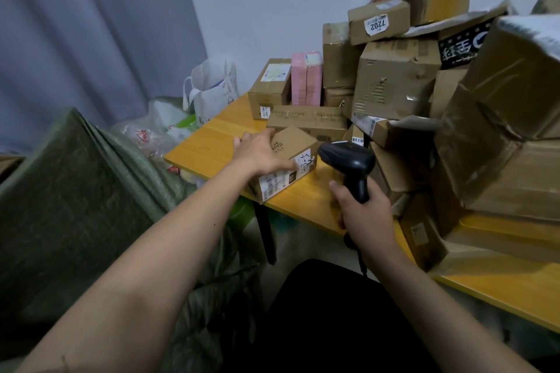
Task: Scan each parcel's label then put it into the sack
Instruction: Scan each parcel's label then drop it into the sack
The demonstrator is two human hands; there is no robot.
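Gripping a small cardboard parcel (288,160) from above, the left hand (260,154) has its fingers spread over the box's top and far side and its thumb on the near face. The parcel sits at the front corner of the yellow wooden surface (212,142), one corner just past the edge, and its white label (280,180) with printed lines and handwritten marks faces the camera. The right hand (363,215) is wrapped around the handle of a black barcode scanner (348,163), whose head points left toward the parcel and hangs just beside its right end without touching it. A dark cable runs down from the scanner's base below the wrist. Behind and to the right, a tall heap of brown cardboard boxes (397,79) covers most of the surface; one bears a sticker reading 7202, and a pink package (306,79) stands upright among them. Left of the surface, a green woven sack (75,191) slumps on the floor near a white carrier bag (212,91) and some crumpled plastic bags.
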